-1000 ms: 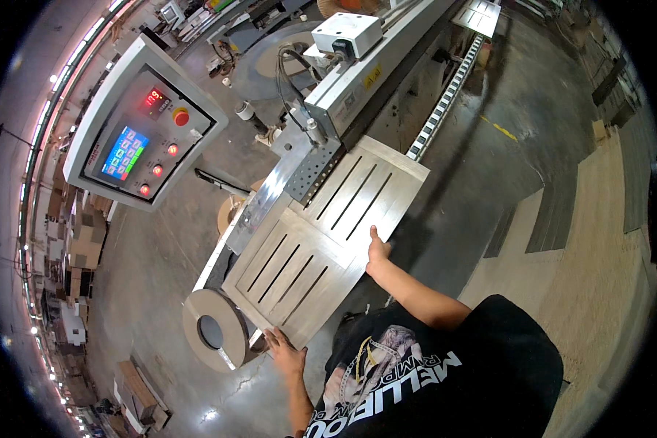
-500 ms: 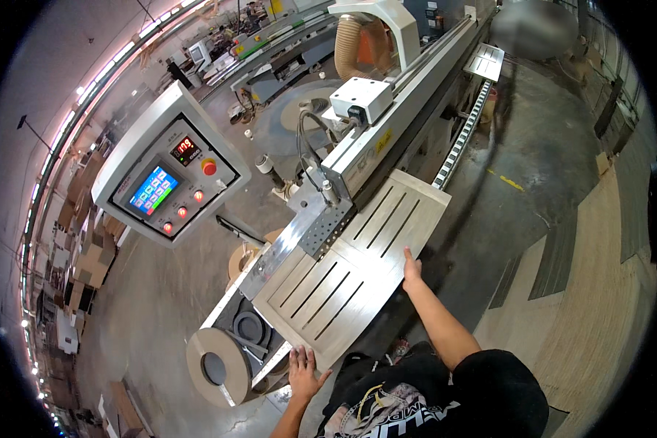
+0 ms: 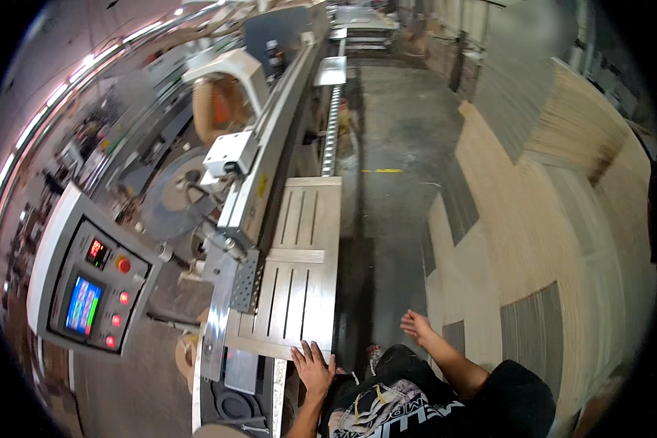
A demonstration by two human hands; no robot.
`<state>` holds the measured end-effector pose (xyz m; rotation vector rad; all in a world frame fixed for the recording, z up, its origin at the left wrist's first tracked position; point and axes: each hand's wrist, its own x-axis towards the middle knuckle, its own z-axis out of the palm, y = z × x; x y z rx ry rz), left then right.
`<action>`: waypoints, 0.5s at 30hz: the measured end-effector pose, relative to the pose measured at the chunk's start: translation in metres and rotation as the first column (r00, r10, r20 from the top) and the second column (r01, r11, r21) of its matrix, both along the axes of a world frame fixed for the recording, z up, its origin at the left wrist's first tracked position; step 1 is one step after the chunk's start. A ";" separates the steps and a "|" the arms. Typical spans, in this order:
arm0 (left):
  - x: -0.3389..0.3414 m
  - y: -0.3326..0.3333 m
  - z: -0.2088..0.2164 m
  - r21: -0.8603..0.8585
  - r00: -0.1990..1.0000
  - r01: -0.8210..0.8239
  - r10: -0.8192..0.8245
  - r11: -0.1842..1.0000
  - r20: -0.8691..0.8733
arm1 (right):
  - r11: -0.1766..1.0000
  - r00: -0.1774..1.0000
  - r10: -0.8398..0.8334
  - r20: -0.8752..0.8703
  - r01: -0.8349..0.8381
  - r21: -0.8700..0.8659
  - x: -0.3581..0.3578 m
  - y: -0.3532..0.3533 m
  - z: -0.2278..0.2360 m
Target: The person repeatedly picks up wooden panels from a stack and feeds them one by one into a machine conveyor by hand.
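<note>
A pale wood-grain panel (image 3: 294, 256) with dark slots in two groups lies along the side of a long machine (image 3: 270, 128). My left hand (image 3: 314, 369) rests at the panel's near edge, fingers spread against it. Apart from the panel, my right hand (image 3: 417, 327) hangs over the floor to the right, with fingers stretched out and nothing held. Beside the panel on its left sits a metal plate full of holes (image 3: 247, 283).
A control box (image 3: 98, 281) with a lit screen and red buttons stands at left. Roller track (image 3: 331, 135) runs ahead, with another light panel (image 3: 331, 71) on it. Stacked boards (image 3: 482, 277) line the right side. Dark ring-shaped parts (image 3: 235, 403) lie near my left arm.
My view has turned right. My right hand has left the panel's side and moved away to the right. The panel sits slightly farther along the machine, my left hand still at its near edge.
</note>
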<state>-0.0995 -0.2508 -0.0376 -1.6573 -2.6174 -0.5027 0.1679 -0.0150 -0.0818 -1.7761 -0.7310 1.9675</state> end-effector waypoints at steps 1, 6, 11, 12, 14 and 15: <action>-0.003 0.010 0.001 -0.021 1.000 0.000 0.001 1.000 0.019 | 0.999 0.999 -0.048 0.006 0.047 0.014 0.020 -0.017 0.003; -0.016 0.052 -0.006 0.095 0.995 0.080 -0.085 0.992 0.050 | 0.958 0.984 0.023 0.179 -0.073 0.277 0.080 -0.097 0.048; -0.034 0.086 -0.003 0.133 0.982 0.124 -0.141 0.983 0.122 | 0.695 0.952 -0.068 0.299 -0.170 0.698 0.070 -0.154 0.197; -0.040 0.088 -0.003 0.123 0.983 0.135 -0.149 0.983 0.112 | 0.560 0.866 -0.058 0.496 -0.383 0.735 0.069 -0.160 0.228; -0.045 0.088 -0.007 0.092 0.982 0.159 -0.167 0.983 0.088 | 0.335 0.671 -0.138 0.729 -0.661 0.672 0.073 -0.170 0.279; -0.046 0.087 -0.009 0.091 0.981 0.167 -0.175 0.982 0.087 | 0.261 0.598 -0.198 0.777 -0.732 0.630 0.078 -0.173 0.302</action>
